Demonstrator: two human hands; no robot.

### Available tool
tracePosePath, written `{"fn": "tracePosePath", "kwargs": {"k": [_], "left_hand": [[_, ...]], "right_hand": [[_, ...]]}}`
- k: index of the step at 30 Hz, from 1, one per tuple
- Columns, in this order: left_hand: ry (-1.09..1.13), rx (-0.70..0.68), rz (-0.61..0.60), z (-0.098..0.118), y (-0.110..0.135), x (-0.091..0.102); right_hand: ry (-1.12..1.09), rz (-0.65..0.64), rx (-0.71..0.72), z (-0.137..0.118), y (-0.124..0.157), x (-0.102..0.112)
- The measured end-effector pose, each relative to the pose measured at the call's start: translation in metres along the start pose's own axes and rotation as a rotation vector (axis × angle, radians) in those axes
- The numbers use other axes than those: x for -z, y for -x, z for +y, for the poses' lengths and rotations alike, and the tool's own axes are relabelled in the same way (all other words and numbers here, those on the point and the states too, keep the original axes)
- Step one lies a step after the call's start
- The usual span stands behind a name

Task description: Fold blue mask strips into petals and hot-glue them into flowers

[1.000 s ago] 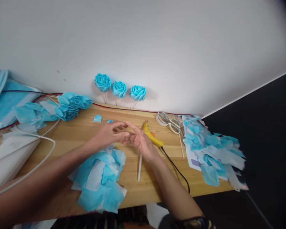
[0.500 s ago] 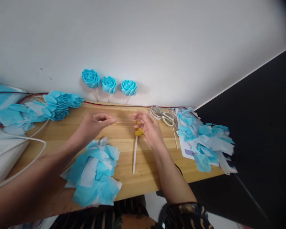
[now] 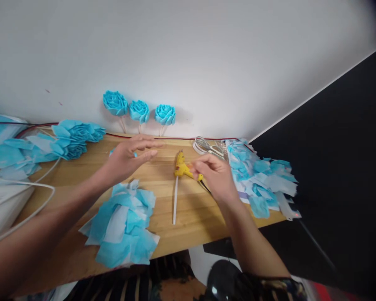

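My left hand (image 3: 130, 156) hovers over the wooden table (image 3: 191, 209) with fingers stretched out and apart, holding nothing I can see. My right hand (image 3: 214, 175) is curled in a pinch right beside the handle of a yellow glue gun (image 3: 183, 169); what the fingertips hold is too small to make out. A white glue stick (image 3: 175, 200) lies behind the gun. A pile of blue and white tissue pieces (image 3: 122, 225) lies below my left hand.
Three blue paper roses (image 3: 139, 110) lean on the wall. More blue flowers (image 3: 75, 136) lie at left, with a white cable (image 3: 25, 209). Scissors (image 3: 207, 146) and a heap of cut blue pieces (image 3: 260, 179) sit at right, near the table's edge.
My hands were together at the table's middle, then drew apart. The left hand opened its pinch; the right moved right to the glue gun's handle.
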State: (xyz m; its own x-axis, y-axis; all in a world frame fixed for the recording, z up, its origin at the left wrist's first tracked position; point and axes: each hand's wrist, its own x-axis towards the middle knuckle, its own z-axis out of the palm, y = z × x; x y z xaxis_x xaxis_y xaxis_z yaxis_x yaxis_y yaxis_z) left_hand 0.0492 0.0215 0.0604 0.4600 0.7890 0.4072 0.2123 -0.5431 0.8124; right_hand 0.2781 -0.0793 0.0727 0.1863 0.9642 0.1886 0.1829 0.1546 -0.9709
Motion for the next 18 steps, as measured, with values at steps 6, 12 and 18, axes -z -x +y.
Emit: {"fn": "tracePosePath", "kwargs": {"k": [6,12,18], "left_hand": [[-0.032,0.238,0.046,-0.023,0.025,0.010],[-0.040,0.246,0.007,-0.030,0.059,0.014],[-0.040,0.252,-0.020,-0.028,0.089,0.020]], "right_hand": [[-0.017,0.122,-0.052,-0.010,0.076,0.086],[-0.107,0.072,-0.309,0.021,0.176,0.147],[0.019,0.175,-0.563,0.096,0.265,0.151]]}}
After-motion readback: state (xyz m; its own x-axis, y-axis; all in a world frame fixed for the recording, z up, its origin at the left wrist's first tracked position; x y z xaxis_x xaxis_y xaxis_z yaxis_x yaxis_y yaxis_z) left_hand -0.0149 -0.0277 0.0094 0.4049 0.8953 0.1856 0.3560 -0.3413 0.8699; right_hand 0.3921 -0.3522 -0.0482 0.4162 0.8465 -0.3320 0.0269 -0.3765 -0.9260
